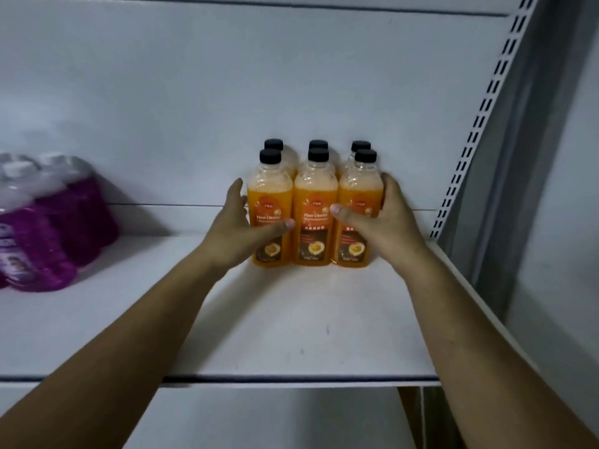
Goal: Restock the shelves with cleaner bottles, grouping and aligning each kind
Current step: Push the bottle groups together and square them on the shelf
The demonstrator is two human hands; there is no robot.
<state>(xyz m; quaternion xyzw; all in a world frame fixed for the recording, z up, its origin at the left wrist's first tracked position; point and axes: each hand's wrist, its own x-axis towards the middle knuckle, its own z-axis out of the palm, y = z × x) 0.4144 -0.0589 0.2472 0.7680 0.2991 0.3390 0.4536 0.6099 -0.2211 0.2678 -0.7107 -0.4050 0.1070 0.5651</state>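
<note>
Now clamping orange bottles [316, 218] on shelf [291, 325], left hand [241, 228] and right hand [384, 215] wrapped round outer ones; risk of toppling back row through uneven shove.

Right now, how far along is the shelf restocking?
Done: six orange floor cleaner bottles stand grouped in two rows of three; purple bottles sit together further left. In hand: the left hand and right hand grip the block's outer front bottles, apparently squaring it on the shelf. Left: any further stock isn't in view.
</note>
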